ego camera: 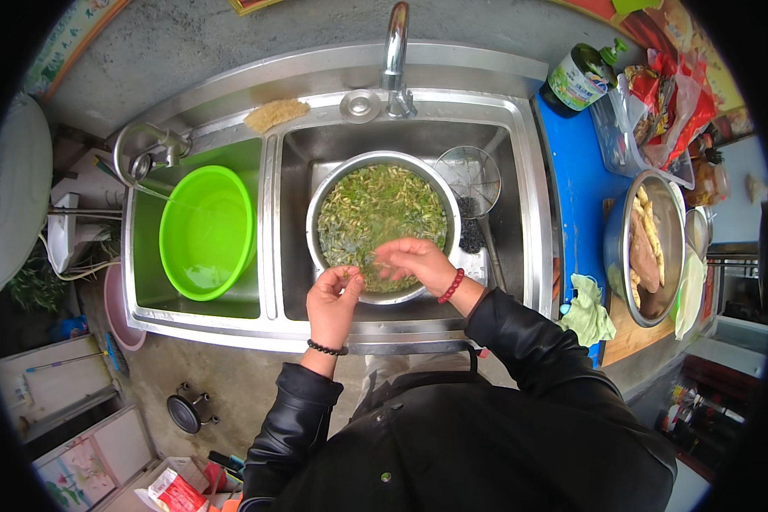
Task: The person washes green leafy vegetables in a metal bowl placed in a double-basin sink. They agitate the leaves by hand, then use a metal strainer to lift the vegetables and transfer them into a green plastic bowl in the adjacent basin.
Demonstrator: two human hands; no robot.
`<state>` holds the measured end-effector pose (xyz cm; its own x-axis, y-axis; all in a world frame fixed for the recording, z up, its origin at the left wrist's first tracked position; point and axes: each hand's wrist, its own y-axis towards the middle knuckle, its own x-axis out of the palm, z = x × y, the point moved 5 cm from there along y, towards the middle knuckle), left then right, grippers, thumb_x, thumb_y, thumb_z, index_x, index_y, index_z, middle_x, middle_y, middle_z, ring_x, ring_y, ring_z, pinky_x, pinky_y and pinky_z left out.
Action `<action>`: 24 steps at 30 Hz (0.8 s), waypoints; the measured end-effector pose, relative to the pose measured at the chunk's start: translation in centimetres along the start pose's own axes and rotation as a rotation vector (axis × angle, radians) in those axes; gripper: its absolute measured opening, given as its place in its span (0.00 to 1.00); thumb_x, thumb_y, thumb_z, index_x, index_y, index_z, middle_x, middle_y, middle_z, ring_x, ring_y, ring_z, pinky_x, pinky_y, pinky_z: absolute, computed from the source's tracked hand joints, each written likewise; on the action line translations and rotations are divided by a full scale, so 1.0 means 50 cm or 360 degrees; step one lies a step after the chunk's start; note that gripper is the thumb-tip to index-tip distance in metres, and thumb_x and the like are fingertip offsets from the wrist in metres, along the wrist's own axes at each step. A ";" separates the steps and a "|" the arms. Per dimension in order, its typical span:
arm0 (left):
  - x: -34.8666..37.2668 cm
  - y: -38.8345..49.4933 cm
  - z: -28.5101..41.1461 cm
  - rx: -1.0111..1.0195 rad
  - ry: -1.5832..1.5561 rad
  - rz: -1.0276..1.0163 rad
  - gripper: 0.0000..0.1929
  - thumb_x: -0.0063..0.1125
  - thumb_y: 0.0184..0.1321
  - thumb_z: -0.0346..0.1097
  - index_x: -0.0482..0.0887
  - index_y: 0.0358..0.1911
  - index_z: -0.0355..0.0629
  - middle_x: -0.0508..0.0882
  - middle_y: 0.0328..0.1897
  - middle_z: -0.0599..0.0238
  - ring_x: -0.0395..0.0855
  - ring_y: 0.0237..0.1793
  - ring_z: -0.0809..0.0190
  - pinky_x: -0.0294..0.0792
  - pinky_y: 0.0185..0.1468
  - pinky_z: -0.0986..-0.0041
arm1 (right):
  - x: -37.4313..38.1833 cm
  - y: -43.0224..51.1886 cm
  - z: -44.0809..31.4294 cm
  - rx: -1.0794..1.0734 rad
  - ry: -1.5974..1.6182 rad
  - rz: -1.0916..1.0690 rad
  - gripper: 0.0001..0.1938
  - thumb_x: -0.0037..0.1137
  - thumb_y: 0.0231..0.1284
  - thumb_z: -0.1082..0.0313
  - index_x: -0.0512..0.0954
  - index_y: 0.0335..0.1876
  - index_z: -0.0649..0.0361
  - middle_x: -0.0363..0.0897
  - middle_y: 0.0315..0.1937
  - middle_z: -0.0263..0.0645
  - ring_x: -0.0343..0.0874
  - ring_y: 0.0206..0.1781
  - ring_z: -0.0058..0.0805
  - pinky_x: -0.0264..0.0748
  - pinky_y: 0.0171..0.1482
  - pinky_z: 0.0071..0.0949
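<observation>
In the right sink bowl (294,192) stands a round stainless steel basin (314,238) of water, full of floating chopped greens (384,192). My left hand (334,301), with a dark bead bracelet, is at the basin's near left rim. Its thumb and fingertips pinch what looks like a small piece of greens (347,274). Over the near part of the water is my right hand (419,261), wearing a red bead bracelet. Its fingers are apart and slightly blurred, and I see nothing held in them. A wire skimmer (467,176) leans at the basin's right.
Water runs from a side tap (134,160) into a green plastic basin (208,256) in the left bowl. The main faucet (395,61) rises behind. On the blue counter (560,153) stand a pump bottle (576,80) and a metal bowl of root pieces (627,256), beside a green cloth (587,310).
</observation>
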<state>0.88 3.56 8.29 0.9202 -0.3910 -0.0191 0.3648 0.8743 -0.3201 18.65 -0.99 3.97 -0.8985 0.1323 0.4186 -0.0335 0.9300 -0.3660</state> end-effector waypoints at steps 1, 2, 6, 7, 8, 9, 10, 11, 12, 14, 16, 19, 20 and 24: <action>0.004 0.009 0.004 0.0030 0.0033 0.0005 0.08 0.62 0.61 0.29 0.81 0.42 0.39 0.84 0.34 0.72 0.80 0.33 0.76 0.71 0.34 0.85 | 0.006 -0.004 -0.006 -0.0034 -0.0046 -0.0024 0.15 0.48 0.67 0.70 0.75 0.56 0.65 0.82 0.45 0.40 0.83 0.42 0.24 0.78 0.42 0.20; 0.008 0.016 0.008 0.0060 0.0065 0.0008 0.08 0.63 0.61 0.29 0.81 0.42 0.39 0.84 0.34 0.72 0.80 0.33 0.76 0.71 0.35 0.85 | 0.009 -0.007 -0.009 -0.0038 -0.0117 -0.0025 0.16 0.48 0.66 0.71 0.75 0.58 0.65 0.82 0.46 0.40 0.83 0.42 0.23 0.77 0.43 0.20; 0.024 0.027 0.033 0.0305 0.0406 0.0036 0.10 0.65 0.56 0.26 0.83 0.41 0.37 0.83 0.34 0.71 0.77 0.31 0.76 0.70 0.36 0.83 | 0.023 -0.019 -0.018 -0.0085 -0.0120 -0.0031 0.18 0.50 0.63 0.76 0.73 0.59 0.67 0.82 0.46 0.39 0.82 0.43 0.22 0.77 0.44 0.20; 0.029 0.028 0.043 0.0398 0.0526 0.0035 0.10 0.65 0.56 0.26 0.84 0.41 0.36 0.83 0.34 0.70 0.77 0.30 0.76 0.70 0.36 0.82 | 0.028 -0.021 -0.021 -0.0131 -0.0118 -0.0050 0.19 0.50 0.62 0.77 0.73 0.60 0.67 0.82 0.45 0.39 0.81 0.43 0.21 0.77 0.45 0.20; 0.035 0.025 0.054 0.0529 0.0648 0.0009 0.09 0.66 0.53 0.24 0.85 0.39 0.37 0.82 0.33 0.69 0.77 0.29 0.74 0.70 0.34 0.82 | 0.032 -0.022 -0.024 -0.0194 -0.0111 -0.0080 0.20 0.50 0.62 0.79 0.72 0.60 0.67 0.82 0.45 0.39 0.81 0.43 0.21 0.77 0.45 0.20; 0.039 0.025 0.057 0.0504 0.0645 -0.0036 0.09 0.66 0.52 0.24 0.86 0.38 0.38 0.81 0.32 0.67 0.76 0.28 0.72 0.70 0.33 0.80 | 0.034 -0.022 -0.025 -0.0207 -0.0166 -0.0073 0.20 0.51 0.62 0.79 0.72 0.61 0.66 0.82 0.46 0.38 0.81 0.45 0.21 0.77 0.48 0.20; 0.044 0.025 0.060 0.0509 0.0666 -0.0078 0.09 0.66 0.51 0.25 0.86 0.37 0.38 0.81 0.31 0.66 0.76 0.27 0.71 0.70 0.32 0.79 | 0.036 -0.022 -0.026 -0.0238 -0.0216 -0.0076 0.21 0.51 0.62 0.79 0.71 0.62 0.64 0.82 0.46 0.38 0.80 0.47 0.21 0.76 0.50 0.21; 0.048 0.024 0.063 0.0513 0.0688 -0.0118 0.08 0.67 0.51 0.25 0.86 0.36 0.39 0.80 0.30 0.65 0.76 0.26 0.70 0.69 0.31 0.78 | 0.038 -0.022 -0.027 -0.0245 -0.0278 -0.0070 0.22 0.52 0.63 0.79 0.70 0.63 0.63 0.82 0.47 0.37 0.80 0.50 0.22 0.76 0.53 0.22; 0.050 0.022 0.067 0.0539 0.0691 -0.0122 0.08 0.67 0.51 0.25 0.86 0.35 0.39 0.80 0.29 0.65 0.76 0.26 0.70 0.69 0.30 0.78 | 0.040 -0.022 -0.030 -0.0267 -0.0277 -0.0071 0.22 0.52 0.62 0.79 0.70 0.63 0.63 0.82 0.46 0.37 0.80 0.49 0.21 0.76 0.54 0.22; 0.053 0.018 0.070 0.0585 0.0713 -0.0132 0.06 0.66 0.51 0.25 0.86 0.34 0.39 0.80 0.28 0.66 0.76 0.25 0.69 0.69 0.30 0.78 | 0.045 -0.024 -0.033 -0.0264 -0.0295 -0.0051 0.23 0.53 0.62 0.79 0.70 0.64 0.63 0.82 0.46 0.36 0.79 0.49 0.21 0.75 0.55 0.22; 0.052 0.014 0.070 0.0654 0.0752 -0.0096 0.05 0.66 0.52 0.26 0.86 0.34 0.38 0.80 0.27 0.67 0.76 0.25 0.71 0.69 0.29 0.79 | 0.051 -0.029 -0.039 -0.0294 -0.0241 -0.0002 0.24 0.52 0.60 0.80 0.69 0.64 0.65 0.82 0.44 0.37 0.80 0.46 0.20 0.76 0.52 0.21; 0.042 0.016 0.045 0.0391 0.0502 -0.0075 0.05 0.64 0.56 0.26 0.84 0.36 0.37 0.83 0.30 0.68 0.78 0.26 0.74 0.70 0.30 0.82 | 0.054 -0.035 -0.045 -0.0325 -0.0100 0.0092 0.25 0.54 0.59 0.79 0.68 0.64 0.65 0.82 0.43 0.37 0.80 0.46 0.19 0.76 0.50 0.20; 0.038 0.018 0.029 0.0173 0.0412 -0.0064 0.05 0.63 0.58 0.26 0.83 0.37 0.36 0.84 0.31 0.68 0.79 0.27 0.74 0.71 0.30 0.83 | 0.056 -0.037 -0.047 -0.0366 -0.0027 0.0106 0.25 0.55 0.59 0.79 0.68 0.64 0.65 0.82 0.43 0.37 0.80 0.46 0.20 0.76 0.50 0.20; 0.037 0.014 0.013 0.0014 -0.0120 -0.0061 0.07 0.61 0.62 0.29 0.82 0.40 0.35 0.84 0.30 0.68 0.79 0.27 0.76 0.71 0.31 0.83 | 0.054 -0.032 -0.029 -0.0269 -0.0038 0.0252 0.18 0.59 0.59 0.75 0.75 0.55 0.67 0.83 0.41 0.37 0.81 0.44 0.19 0.77 0.48 0.20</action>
<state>2.92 3.63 8.68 0.9135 -0.4017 0.0648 0.4010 0.8618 -0.3106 16.90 -1.64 6.88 -0.8969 0.2750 0.3464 0.1807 0.9427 -0.2805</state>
